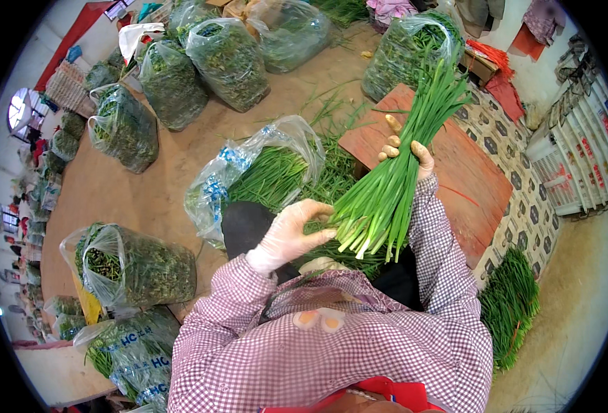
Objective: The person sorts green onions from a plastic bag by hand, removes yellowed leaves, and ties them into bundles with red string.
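A thick bunch of garlic chives slants in front of me, its leafy tips up and its pale cut ends down toward my lap. My right hand, in a pale glove, is wrapped round the middle of the bunch. Beside the pale ends is my gloved left hand, thumb and fingers apart, the fingertips close to the outer stems. Whether they touch cannot be made out. Under the bunch, more green stalks lie across my lap, partly hidden.
An opened clear plastic bag of loose chives stands ahead by my knee. A low red wooden table is at my right, with a pile of bundled chives nearby. Filled bags line the far floor; another full bag stands left. White crates lean far right.
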A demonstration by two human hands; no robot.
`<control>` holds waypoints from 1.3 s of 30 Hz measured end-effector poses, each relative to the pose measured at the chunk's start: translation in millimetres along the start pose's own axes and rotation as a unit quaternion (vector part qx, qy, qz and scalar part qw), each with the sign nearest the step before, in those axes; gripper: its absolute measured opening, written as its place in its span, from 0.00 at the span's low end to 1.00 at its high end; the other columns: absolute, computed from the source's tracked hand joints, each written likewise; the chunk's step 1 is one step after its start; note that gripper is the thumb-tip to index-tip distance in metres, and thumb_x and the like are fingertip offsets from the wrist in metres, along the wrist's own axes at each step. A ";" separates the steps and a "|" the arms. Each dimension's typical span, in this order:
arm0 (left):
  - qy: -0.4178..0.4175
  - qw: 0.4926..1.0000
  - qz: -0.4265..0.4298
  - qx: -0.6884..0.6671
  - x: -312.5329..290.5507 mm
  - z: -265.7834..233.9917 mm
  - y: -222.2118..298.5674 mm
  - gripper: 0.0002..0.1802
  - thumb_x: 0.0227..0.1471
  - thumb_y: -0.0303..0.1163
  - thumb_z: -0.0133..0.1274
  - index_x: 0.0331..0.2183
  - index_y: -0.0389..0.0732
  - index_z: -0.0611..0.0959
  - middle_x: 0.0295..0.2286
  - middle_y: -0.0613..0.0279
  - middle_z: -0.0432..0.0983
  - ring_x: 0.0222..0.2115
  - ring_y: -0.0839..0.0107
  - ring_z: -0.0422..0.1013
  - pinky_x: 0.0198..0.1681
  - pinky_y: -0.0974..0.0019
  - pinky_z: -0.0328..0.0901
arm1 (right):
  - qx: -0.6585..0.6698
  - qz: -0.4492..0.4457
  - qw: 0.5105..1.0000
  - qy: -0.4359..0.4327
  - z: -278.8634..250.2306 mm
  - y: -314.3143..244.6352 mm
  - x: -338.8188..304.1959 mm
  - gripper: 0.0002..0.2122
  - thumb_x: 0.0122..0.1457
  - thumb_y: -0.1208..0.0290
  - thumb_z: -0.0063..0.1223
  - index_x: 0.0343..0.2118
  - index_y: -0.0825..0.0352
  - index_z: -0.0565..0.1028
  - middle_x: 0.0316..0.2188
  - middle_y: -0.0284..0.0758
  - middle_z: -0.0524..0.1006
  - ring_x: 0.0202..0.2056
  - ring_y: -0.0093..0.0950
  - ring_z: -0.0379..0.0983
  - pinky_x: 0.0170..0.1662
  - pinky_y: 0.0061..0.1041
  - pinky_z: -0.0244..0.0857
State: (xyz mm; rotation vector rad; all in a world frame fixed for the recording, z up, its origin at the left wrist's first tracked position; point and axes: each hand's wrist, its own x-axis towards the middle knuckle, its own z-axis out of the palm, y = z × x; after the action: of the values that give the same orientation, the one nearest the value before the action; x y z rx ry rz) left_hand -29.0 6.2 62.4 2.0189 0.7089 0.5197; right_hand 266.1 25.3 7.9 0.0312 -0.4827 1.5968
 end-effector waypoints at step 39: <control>-0.021 0.971 -0.178 -0.162 -10.2 33.7 -8.1 0.22 0.51 0.39 0.54 0.46 0.38 0.76 0.39 0.56 0.76 0.40 0.69 0.71 0.45 0.66 0.65 | -0.079 0.065 0.993 0.057 -10.5 45.8 14.4 0.31 0.54 0.67 0.48 0.61 0.68 0.54 0.24 0.26 0.60 0.27 0.21 0.58 0.37 0.24 0.58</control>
State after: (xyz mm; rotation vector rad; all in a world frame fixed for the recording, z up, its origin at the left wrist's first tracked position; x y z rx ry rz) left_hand -18.5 -18.0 37.7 1.5520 0.8768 0.3536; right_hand 223.7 42.0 -10.3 -0.2134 -0.5288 1.6728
